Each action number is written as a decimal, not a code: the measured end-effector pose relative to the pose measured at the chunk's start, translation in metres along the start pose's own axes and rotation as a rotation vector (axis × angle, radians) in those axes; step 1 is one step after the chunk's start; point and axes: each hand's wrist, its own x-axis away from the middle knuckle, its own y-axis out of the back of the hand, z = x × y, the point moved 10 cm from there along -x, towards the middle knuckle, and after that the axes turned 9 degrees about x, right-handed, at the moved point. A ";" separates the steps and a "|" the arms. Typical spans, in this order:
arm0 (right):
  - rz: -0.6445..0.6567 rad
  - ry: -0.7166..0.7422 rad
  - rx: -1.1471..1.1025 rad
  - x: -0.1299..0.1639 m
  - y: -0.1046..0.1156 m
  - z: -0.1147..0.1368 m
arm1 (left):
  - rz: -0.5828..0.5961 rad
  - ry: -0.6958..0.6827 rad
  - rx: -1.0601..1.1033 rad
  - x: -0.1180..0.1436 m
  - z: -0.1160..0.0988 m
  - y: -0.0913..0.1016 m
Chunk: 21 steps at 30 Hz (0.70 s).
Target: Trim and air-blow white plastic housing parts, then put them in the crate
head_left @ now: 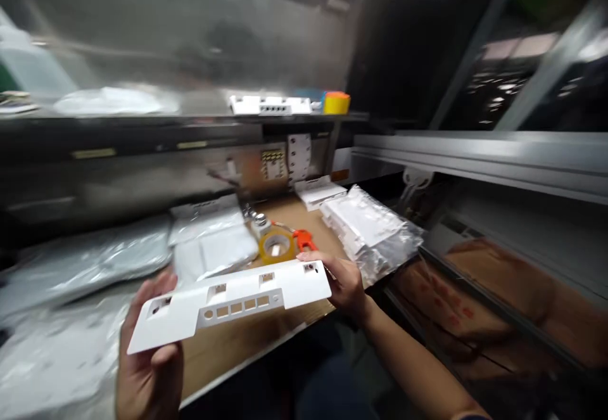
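A long white plastic panel with a row of square cut-outs is held level above the front of a brown workbench. My left hand grips its left end from below, thumb on top. At the panel's right end my right hand holds the edge. Just behind the panel lie a roll of yellow tape and an orange-handled tool.
Clear plastic bags of white parts lie on the bench at left and right. A shelf above carries another white panel and an orange-yellow block. Metal rails and cardboard boxes fill the right side.
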 end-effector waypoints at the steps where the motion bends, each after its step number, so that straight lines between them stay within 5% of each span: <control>1: -0.001 -0.003 -0.065 0.004 -0.017 0.007 | -0.058 -0.022 0.010 0.003 -0.001 0.013; 5: -0.015 -0.076 -0.268 0.018 -0.055 0.021 | -0.184 -0.143 0.126 0.013 -0.005 0.053; 10: -0.012 -0.119 -0.337 0.032 -0.068 0.024 | -0.247 -0.148 0.163 0.026 0.000 0.073; 14: 0.004 -0.182 -0.345 0.045 -0.072 0.013 | -0.316 -0.247 0.161 0.033 -0.007 0.066; 21: -0.009 -0.322 -0.322 0.058 -0.071 -0.010 | -0.328 -0.205 0.161 0.040 -0.008 0.045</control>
